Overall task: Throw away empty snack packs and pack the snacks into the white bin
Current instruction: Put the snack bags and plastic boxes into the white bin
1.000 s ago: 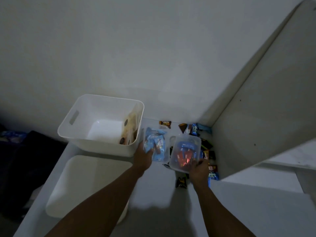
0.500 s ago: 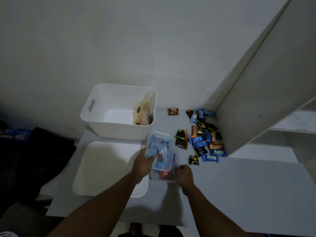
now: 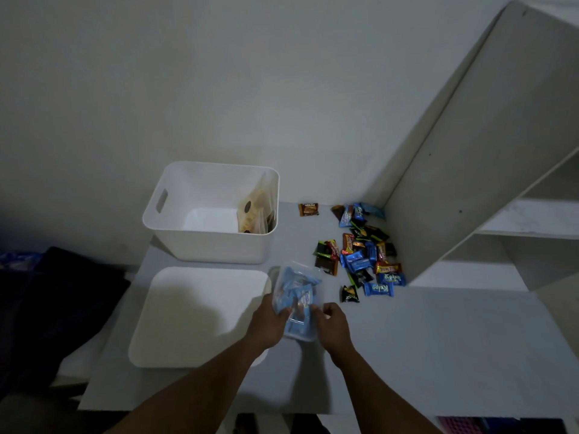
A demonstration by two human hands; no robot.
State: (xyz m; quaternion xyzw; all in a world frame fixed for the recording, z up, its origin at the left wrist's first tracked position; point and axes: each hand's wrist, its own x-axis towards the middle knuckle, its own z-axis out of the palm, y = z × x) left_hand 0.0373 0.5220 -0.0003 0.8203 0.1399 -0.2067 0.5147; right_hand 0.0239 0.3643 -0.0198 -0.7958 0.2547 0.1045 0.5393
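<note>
Hands meet low centre over the grey tabletop point(image 3: 438, 339); your left hand point(image 3: 266, 324) & right hand point(image 3: 332, 323) both pinch a clear plastic bag of blue-wrapped snacks point(image 3: 296, 300), fingers pressed on its lower edges, bag tilted up off the table; white square bin w/ handle slot point(image 3: 175, 236) sits behind near the wall, a pale cookie pack point(image 3: 254, 211) leaning upright against its right inner wall; white flat lid point(image 3: 194, 314) lies in front of the bin, just left of your left hand; loose pile of small blue, black & red wrapped snacks point(image 3: 363, 255) spreads to the right, beside the white shelf panel point(image 3: 470, 151).
</note>
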